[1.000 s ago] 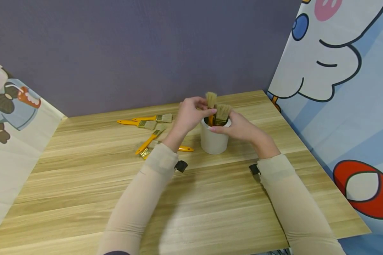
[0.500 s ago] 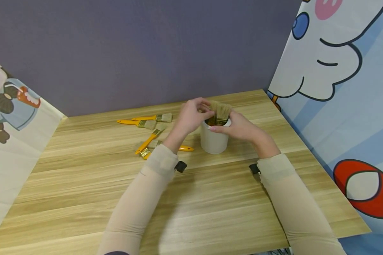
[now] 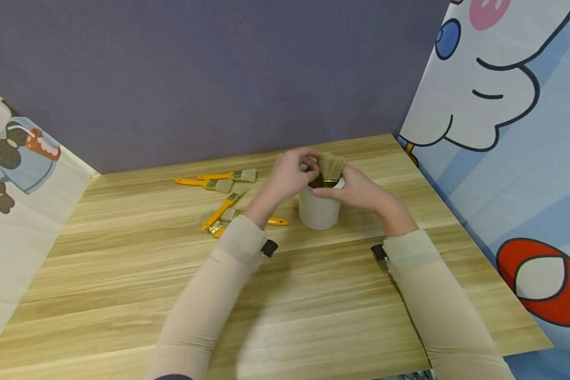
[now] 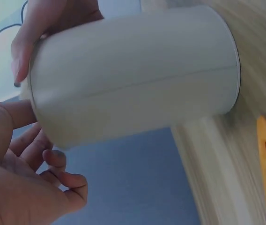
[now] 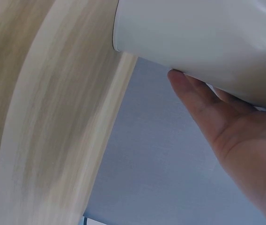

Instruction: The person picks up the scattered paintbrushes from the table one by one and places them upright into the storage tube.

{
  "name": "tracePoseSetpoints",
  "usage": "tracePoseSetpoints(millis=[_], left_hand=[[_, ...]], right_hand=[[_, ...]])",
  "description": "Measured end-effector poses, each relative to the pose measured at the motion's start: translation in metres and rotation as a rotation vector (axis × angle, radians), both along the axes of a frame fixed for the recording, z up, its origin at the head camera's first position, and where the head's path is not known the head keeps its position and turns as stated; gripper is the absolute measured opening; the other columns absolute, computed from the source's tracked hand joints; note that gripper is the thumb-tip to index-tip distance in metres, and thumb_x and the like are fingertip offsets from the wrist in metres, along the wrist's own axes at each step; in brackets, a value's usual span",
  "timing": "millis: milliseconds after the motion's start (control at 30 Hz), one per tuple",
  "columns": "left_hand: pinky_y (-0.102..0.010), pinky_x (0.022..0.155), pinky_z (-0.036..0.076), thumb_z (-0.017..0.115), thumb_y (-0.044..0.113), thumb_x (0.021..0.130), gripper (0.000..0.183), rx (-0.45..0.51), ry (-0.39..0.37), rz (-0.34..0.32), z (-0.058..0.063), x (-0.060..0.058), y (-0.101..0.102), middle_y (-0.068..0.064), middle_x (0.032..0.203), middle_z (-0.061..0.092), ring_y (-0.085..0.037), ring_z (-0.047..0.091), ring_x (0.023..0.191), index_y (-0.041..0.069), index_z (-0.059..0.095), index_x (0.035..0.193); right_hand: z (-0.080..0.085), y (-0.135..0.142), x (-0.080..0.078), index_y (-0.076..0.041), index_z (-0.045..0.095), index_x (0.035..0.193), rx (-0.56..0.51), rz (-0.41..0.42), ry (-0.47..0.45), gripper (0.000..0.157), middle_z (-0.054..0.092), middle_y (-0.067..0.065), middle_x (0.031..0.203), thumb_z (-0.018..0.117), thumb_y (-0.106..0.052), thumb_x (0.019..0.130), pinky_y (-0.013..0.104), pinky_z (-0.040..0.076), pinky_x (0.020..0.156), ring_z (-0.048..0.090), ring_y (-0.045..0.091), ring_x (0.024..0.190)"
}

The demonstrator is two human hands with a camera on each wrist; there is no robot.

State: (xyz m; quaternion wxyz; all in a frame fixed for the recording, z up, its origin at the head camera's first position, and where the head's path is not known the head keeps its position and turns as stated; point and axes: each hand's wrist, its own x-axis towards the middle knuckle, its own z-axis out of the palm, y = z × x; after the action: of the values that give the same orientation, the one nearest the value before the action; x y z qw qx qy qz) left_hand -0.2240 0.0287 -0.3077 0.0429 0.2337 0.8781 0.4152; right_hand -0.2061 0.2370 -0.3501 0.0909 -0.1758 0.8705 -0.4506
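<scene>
A white cylindrical container point(image 3: 319, 209) stands upright on the table, with a wide paintbrush point(image 3: 332, 167) in it, bristles up. My right hand point(image 3: 361, 191) grips the container near its rim, the thumb on the near side; its fingers lie along the wall in the right wrist view. At the left of the rim is my left hand point(image 3: 292, 173), thumb and forefinger drawn together on a narrower paintbrush, mostly hidden behind them. In the left wrist view the other fingers of the left hand point(image 4: 30, 178) are curled, and the container point(image 4: 133, 79) fills the middle.
Left of the container lie several loose yellow-handled paintbrushes, among them one at the back point(image 3: 228, 176), a slanted one point(image 3: 222, 211) and one with its handle point(image 3: 277, 221) close to the container. A dark wall point(image 3: 247, 79) stands behind the wooden table point(image 3: 123, 253).
The narrow paintbrush, which stood tall above the rim in the left hand, has gone down into the container. The left hand has shifted slightly right; the right hand keeps its place.
</scene>
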Motion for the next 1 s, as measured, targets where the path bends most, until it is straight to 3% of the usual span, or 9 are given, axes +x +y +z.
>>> tracePoseSetpoints(millis=[133,267,467,600,767,833,1000], left_hand=[[-0.051,0.114,0.047,0.072,0.014,0.102,0.037,0.013,0.033,0.018,0.006,-0.003,-0.011,-0.003,0.113,0.079,-0.027,0.063,0.126,0.013,0.067,0.139],[-0.05,0.105,0.047,0.074,0.015,0.101,0.038,0.004,0.059,0.028,0.014,-0.012,-0.031,-0.003,0.112,0.078,-0.029,0.062,0.117,0.013,0.067,0.138],[-0.044,0.092,0.049,0.076,0.026,0.1,0.042,-0.088,0.03,0.082,0.02,-0.035,-0.089,-0.005,0.12,0.074,-0.025,0.062,0.108,0.017,0.067,0.14],[-0.049,0.089,0.051,0.074,0.028,0.102,0.043,-0.158,-0.008,0.13,0.011,-0.051,-0.134,-0.012,0.128,0.07,-0.032,0.062,0.111,0.014,0.065,0.142],[-0.062,0.115,0.041,0.07,0.026,0.104,0.044,-0.282,-0.08,0.165,-0.01,-0.068,-0.174,-0.022,0.139,0.061,-0.043,0.046,0.142,0.007,0.062,0.144],[-0.064,0.12,0.035,0.07,0.021,0.104,0.046,-0.347,-0.098,0.145,-0.018,-0.073,-0.185,-0.025,0.141,0.058,-0.047,0.04,0.147,0.004,0.06,0.145],[-0.065,0.117,0.04,0.067,0.0,0.098,0.051,-0.474,-0.137,0.074,-0.036,-0.083,-0.209,-0.028,0.151,0.053,-0.05,0.039,0.15,0.0,0.058,0.148]], right_hand=[[0.0,0.0,0.0,-0.017,0.041,0.161,0.0,-0.022,-0.018,0.08,0.049,0.011,0.162,0.079,-0.045,0.097,0.062,0.039,0.122,0.049,0.033,0.149],[-0.001,0.0,-0.001,-0.013,0.043,0.159,0.02,-0.046,-0.014,0.081,0.053,0.016,0.157,0.08,-0.044,0.095,0.062,0.041,0.12,0.052,0.036,0.145],[-0.001,0.001,0.0,-0.009,0.043,0.156,0.039,-0.056,-0.001,0.082,0.052,0.019,0.156,0.082,-0.045,0.093,0.062,0.041,0.12,0.05,0.037,0.146],[0.0,-0.001,0.001,-0.009,0.044,0.154,0.041,-0.049,0.0,0.08,0.051,0.018,0.157,0.082,-0.045,0.093,0.062,0.042,0.119,0.05,0.036,0.146],[0.0,-0.001,0.002,-0.006,0.044,0.153,0.049,-0.039,0.008,0.077,0.051,0.02,0.155,0.08,-0.043,0.095,0.061,0.041,0.12,0.049,0.036,0.145],[0.0,-0.001,0.002,-0.005,0.045,0.151,0.052,-0.035,0.013,0.075,0.051,0.02,0.154,0.079,-0.043,0.096,0.061,0.041,0.12,0.049,0.036,0.145],[0.001,-0.002,0.003,-0.006,0.049,0.143,0.036,-0.043,0.017,0.068,0.053,0.018,0.149,0.08,-0.042,0.095,0.06,0.041,0.12,0.05,0.033,0.14]])
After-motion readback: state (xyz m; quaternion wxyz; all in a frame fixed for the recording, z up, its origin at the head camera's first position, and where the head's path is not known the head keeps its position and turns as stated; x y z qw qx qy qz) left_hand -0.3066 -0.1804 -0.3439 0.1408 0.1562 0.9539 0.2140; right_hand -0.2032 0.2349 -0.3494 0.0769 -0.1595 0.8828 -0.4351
